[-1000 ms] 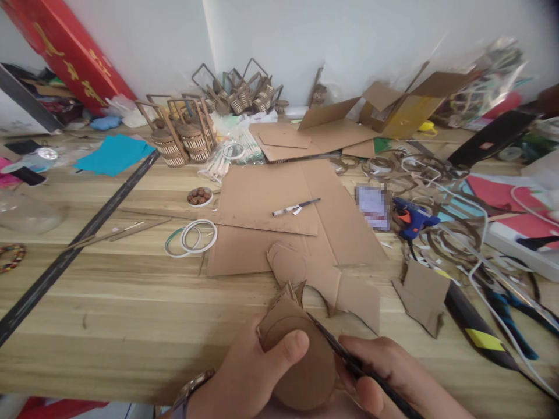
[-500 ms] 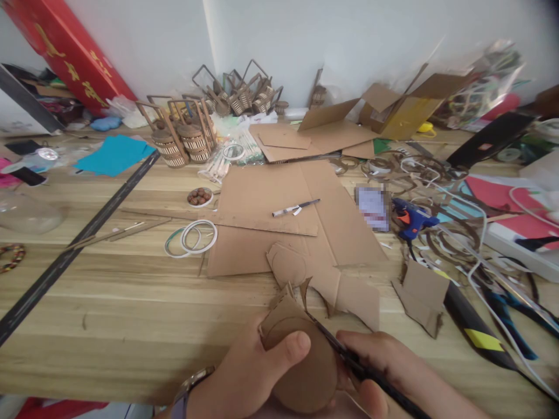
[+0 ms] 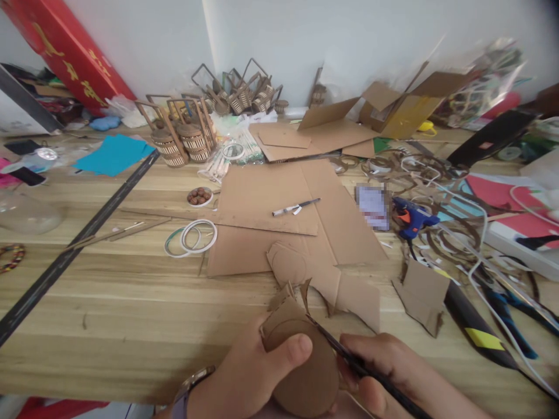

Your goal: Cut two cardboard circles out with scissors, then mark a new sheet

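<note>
A piece of brown cardboard (image 3: 308, 372) with a rounded lower edge and a drawn curve is gripped by my left hand (image 3: 257, 369), thumb lying across its face. My right hand (image 3: 384, 372) is closed around a long dark tool (image 3: 371, 372), whose narrow end meets the cardboard's right edge. The tool's exact kind is hard to make out. Just beyond both hands lie cut cardboard scraps (image 3: 323, 279), one with a circle drawn on it.
Flat cardboard (image 3: 271, 186) bears a pen (image 3: 297, 207). Left of it are tape rings (image 3: 199, 237) and a bowl of brown balls (image 3: 200, 196). Small baskets (image 3: 194, 139) stand behind. To the right are a blue glue gun (image 3: 413, 218), cables and pliers (image 3: 506, 320).
My right hand and the dark tool have shifted very slightly against the cardboard. My left hand keeps its hold, almost unmoved.
</note>
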Demonstrator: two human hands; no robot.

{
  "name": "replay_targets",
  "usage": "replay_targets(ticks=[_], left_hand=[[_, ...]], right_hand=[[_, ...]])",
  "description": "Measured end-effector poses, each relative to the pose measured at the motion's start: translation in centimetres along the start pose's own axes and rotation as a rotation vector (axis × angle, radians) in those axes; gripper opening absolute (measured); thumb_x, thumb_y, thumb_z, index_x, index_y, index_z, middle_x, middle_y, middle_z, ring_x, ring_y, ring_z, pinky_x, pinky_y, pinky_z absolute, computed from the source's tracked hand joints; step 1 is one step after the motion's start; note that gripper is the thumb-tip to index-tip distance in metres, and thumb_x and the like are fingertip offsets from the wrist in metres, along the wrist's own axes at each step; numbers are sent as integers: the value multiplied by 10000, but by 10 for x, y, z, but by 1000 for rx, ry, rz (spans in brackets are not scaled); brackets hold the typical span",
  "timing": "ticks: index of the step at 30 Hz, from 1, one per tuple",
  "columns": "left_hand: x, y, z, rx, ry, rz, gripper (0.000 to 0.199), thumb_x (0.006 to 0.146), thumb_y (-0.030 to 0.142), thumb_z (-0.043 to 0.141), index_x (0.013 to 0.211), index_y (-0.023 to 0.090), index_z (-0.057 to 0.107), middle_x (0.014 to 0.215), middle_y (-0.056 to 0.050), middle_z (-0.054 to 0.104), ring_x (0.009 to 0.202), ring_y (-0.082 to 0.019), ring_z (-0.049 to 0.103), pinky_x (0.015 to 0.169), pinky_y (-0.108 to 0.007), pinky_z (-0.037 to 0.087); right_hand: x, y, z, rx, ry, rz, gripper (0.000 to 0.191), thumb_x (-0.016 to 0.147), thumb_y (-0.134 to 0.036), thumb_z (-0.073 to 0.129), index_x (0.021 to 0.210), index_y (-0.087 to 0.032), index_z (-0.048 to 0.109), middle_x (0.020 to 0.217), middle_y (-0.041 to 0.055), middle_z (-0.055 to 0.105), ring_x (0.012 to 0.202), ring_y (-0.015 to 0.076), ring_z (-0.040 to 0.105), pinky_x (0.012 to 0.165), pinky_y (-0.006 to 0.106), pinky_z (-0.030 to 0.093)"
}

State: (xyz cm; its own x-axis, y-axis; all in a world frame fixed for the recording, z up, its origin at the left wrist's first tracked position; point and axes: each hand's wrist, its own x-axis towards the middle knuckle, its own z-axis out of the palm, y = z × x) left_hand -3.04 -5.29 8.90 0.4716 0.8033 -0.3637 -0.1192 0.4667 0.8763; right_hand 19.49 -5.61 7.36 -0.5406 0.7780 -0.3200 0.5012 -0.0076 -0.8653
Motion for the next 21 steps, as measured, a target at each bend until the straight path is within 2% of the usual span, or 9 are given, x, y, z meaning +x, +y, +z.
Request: replay_targets(ticks=[6,9,11,14,16,18,21], left_hand=[[-1,-2,-1,-3,-17,-2,384,862,510,679,1052,182,741,989,-72,779,946,-242,701,906,-363,523],[0,-5,-2,-26,-44,-23,385,856,514,686,1013,168,747,961,-80,780,927,-251,706,849,-356,536],[2,-9,-2,-60,-12,-37,400,827,511,721,1013,158,742,978,-89,779,938,-263,708,834,-355,536],[7,-17,-1,-214,89,-54,434,771,464,793,1062,150,726,987,-93,781,911,-266,721,823,-357,538],[12,-21,0,-359,85,-13,430,772,436,798,1067,131,728,931,-99,785,863,-265,732,780,-346,543],[15,-23,1,-459,62,44,399,790,417,785,1049,117,736,881,-103,784,837,-263,737,748,-332,541],[17,-22,2,-504,110,50,384,762,379,815,1045,131,738,889,-96,790,840,-260,743,773,-341,550]], right_hand=[[-2,-3,-5,29,-18,-29,791,699,-975,303,641,-206,476,566,-49,367,512,112,306,465,255,225],[-2,-7,-8,1,-27,-1,786,687,-980,305,632,-208,439,564,-47,364,523,114,310,475,256,220],[-2,-11,-8,1,-14,6,782,694,-977,309,633,-209,443,565,-44,374,528,120,325,481,260,226],[-1,-14,-7,-1,74,-13,741,796,-917,271,667,-217,478,603,-20,429,550,146,390,497,274,269],[1,-12,-3,-34,148,-21,711,841,-879,262,696,-223,495,626,-6,462,570,164,431,514,279,303],[4,-8,2,-56,196,-3,710,821,-891,284,709,-223,495,611,-15,448,555,162,424,510,275,304],[9,-2,14,-32,193,2,736,768,-927,306,702,-216,484,590,-37,400,532,143,394,484,258,276]])
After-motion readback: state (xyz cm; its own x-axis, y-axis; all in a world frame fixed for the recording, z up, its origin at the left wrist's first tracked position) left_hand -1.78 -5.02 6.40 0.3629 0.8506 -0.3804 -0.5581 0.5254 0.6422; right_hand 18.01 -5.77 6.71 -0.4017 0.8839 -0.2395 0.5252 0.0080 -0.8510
